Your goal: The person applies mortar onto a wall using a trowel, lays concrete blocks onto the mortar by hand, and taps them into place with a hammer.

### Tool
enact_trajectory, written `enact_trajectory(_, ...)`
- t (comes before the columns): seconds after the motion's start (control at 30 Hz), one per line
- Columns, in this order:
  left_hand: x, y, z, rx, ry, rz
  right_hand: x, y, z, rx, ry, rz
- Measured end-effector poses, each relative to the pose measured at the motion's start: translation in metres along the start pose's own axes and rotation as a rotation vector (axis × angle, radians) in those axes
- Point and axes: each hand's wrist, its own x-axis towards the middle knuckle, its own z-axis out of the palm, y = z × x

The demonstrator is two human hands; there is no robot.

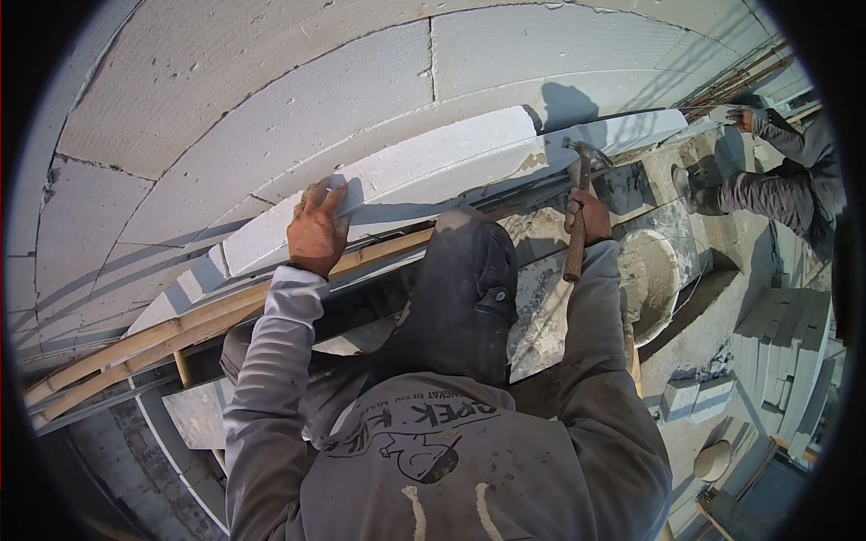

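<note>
My left hand point(317, 227) lies on the near edge of a long white lightweight block point(442, 160), fingers stretched out over its top. The block rests along the foot of a wall of similar pale blocks point(352, 90). In my right hand point(590, 217) is a claw hammer point(575, 254), gripped around its rusty-looking handle. The hammer's head points away from me, beside the block's right part, and the handle's end sticks out below my fist. Whether the head touches the block I cannot tell.
Bamboo poles point(207, 311) run along the block's near side, left of my knee. A mortar-smeared round basin point(651, 284) stands at my right. Another person point(776, 185) is at the far right, one hand near the wall. Stacked grey blocks point(783, 347) lie lower right.
</note>
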Motion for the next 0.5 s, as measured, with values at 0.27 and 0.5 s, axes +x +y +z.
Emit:
enact_trajectory(0.27,-0.003,-0.004,0.0,0.057,0.056,0.034,0.003,0.008,0.006,-0.042,-0.239,0.199)
enact_trajectory(0.5,-0.005,-0.01,0.009,0.048,0.03,0.004,0.012,-0.018,-0.024,0.008,0.028,-0.144)
